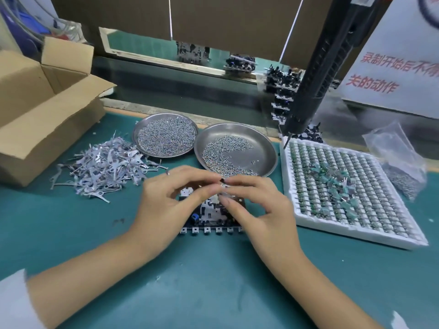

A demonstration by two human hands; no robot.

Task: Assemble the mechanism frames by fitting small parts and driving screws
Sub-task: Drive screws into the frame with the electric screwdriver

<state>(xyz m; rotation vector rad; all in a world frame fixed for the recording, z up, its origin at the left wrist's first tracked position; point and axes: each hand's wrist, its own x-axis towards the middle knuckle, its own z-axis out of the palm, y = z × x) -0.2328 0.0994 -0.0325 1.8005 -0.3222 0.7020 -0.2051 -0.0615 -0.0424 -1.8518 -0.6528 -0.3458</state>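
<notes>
Frame under left hand, right hand.

Both hands over frame; left hand & right hand pinch small part; 2 screw dishes behind.

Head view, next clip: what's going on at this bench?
A person is putting a mechanism frame together on the green mat. Both hands meet just above it: the left hand and the right hand pinch a small part between their fingertips. Two steel dishes of screws, a pile of metal strips and a white tray of components lie around. The electric screwdriver hangs untouched.
</notes>
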